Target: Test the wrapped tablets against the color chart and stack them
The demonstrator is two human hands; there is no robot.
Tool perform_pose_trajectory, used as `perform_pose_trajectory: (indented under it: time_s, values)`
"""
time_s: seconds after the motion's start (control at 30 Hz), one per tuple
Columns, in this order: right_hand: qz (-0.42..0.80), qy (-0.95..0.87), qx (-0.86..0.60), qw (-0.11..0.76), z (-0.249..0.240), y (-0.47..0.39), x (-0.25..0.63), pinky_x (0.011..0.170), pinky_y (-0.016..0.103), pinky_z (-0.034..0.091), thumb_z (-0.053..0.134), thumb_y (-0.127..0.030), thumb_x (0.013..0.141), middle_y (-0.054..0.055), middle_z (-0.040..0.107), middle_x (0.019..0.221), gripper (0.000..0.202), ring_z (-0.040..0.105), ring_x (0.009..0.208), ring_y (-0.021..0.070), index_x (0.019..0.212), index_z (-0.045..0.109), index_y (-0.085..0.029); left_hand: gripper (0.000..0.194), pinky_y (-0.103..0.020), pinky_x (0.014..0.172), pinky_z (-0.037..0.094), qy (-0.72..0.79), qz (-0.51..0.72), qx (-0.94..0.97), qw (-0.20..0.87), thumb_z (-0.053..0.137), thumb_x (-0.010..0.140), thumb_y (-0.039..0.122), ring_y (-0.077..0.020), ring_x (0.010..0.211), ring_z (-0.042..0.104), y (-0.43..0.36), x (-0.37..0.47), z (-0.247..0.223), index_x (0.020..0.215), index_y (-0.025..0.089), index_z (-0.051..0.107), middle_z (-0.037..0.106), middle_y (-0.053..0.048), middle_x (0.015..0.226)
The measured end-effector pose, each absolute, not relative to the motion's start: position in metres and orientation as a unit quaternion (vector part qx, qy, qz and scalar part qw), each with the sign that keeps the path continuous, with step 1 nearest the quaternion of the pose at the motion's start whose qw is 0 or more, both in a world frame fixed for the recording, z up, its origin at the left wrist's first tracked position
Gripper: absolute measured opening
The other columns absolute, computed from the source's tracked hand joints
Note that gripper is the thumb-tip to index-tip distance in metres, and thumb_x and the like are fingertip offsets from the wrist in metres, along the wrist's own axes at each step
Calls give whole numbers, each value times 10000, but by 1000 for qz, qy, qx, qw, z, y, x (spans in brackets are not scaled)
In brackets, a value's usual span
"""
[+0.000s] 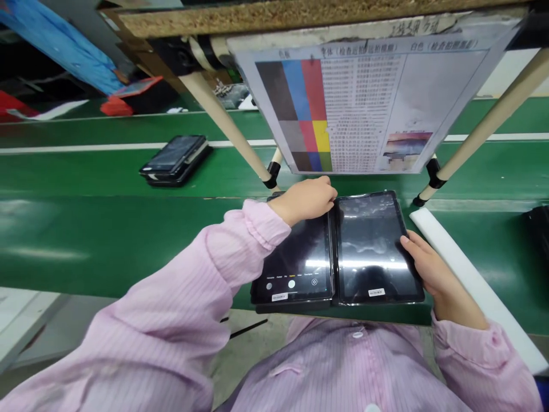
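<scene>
Positioning seems in hand over the tabletop (86, 240): the right hand (431, 268) pinches the right tablet (372, 246) at its three-o'clock edge — the left hand (306, 200), fingers curled, covers the one-o'clock corner of the left tablet (302, 257), its grip undeterminable. Next likely calls for steadiness.

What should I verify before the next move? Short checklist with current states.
1. Left tablet showing camera controls: ok, icons lit along the bottom of the screen.
2. Right tablet showing the same controls: not ok, screen is dark with reflections only.
3. Right hand on the right tablet: ok, thumb over its right edge.
4. Left hand grip: cannot tell, fingers curled near the left tablet's top right corner, contact hidden.
5. Printed chart unobstructed: ok, neither hand in front of it.
6. White strip off the right tablet: ok, lies to its right, apart.
</scene>
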State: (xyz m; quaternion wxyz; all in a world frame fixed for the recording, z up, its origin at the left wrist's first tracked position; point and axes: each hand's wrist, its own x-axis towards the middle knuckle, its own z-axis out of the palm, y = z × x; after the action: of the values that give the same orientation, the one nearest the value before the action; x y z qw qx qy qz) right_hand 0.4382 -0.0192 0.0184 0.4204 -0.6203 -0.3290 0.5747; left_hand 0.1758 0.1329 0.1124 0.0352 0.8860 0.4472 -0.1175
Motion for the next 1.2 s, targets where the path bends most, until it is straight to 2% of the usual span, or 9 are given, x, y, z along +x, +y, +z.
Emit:
perform_pose_trajectory:
  time_s: [0.17,0.33,0.47,0.53,0.6,0.7,0.8,1.03,1.2]
  values:
    - [570,-328,-623,424,16,-20,440,1011,394,647,718,-568,926,9,798,1267,380,762,1174,275,1224,738,-334,364,-410,795,542,482,-131,866,18,498,968,62,-336,991,746,122,197,108,1183,110,787,672,-191,1162]
    - [570,-319,-625,426,19,-21,440,994,378,648,753,-586,891,6,790,1290,445,754,1197,267,1254,718,-332,384,-437,810,553,504,-131,853,32,487,898,-42,-369,1016,746,125,207,106,1112,50,792,637,-234,1193]
    - [578,-308,-619,433,21,-22,439,969,386,662,756,-578,878,3,773,1337,476,727,1270,282,1284,696,-337,303,-418,923,579,503,-85,858,67,619,981,146,-290,1028,738,122,183,114,1244,107,764,595,-184,1339]
    - [569,-302,-627,437,20,-22,439,930,390,674,752,-570,871,12,779,1327,475,721,1285,299,1277,696,-330,368,-413,1052,553,500,13,862,81,635,1012,250,-266,1138,701,109,153,118,1357,156,724,582,-142,1385]
    - [561,-306,-633,437,19,-22,440,905,408,682,730,-562,877,22,789,1302,460,727,1273,315,1271,694,-328,356,-468,1154,497,502,130,853,64,572,1040,270,-282,1236,639,84,118,117,1334,176,751,609,-125,1331]
    - [553,-324,-641,421,18,-21,440,864,440,692,680,-564,904,27,803,1253,410,758,1202,329,1251,691,-346,360,-558,1128,490,527,171,833,11,508,1044,256,-319,1205,587,39,75,101,1178,217,840,638,-124,1188]
    - [538,-315,-660,419,18,-21,440,824,424,698,688,-553,904,14,805,1247,350,773,1150,313,1199,700,-364,398,-592,1057,512,559,132,818,-12,501,1025,226,-360,1192,537,8,59,76,1227,218,844,629,-158,1183]
    - [525,-295,-675,427,18,-23,443,864,396,706,788,-522,864,-23,760,1382,430,746,1233,288,1273,710,-414,417,-588,1060,489,582,188,791,-31,475,1058,257,-342,1191,518,-11,58,65,1308,259,809,603,-153,1224]
    - [535,-296,-672,418,25,-22,437,857,449,716,772,-504,859,7,806,1257,453,783,1149,313,1291,704,-388,372,-571,1073,501,519,178,835,29,513,1051,272,-337,1202,538,10,67,73,1251,228,823,625,-142,1209]
